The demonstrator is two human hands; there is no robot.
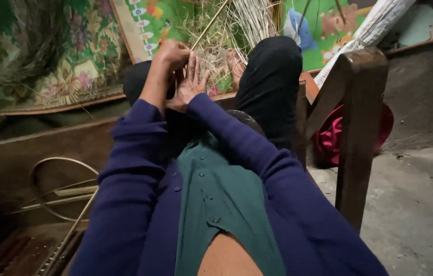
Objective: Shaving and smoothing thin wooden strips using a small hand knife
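Both arms reach forward between the raised knees. The left hand (171, 55) is curled in a fist around a thin cane strip (210, 23) that slants up to the right. The right hand (192, 81), fingers spread flat, presses beside it, before the straw bundle (237, 25).

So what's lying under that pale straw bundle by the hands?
Under the pale straw bundle lies a bright green cartoon-printed mat. The straw hides the mat's middle.
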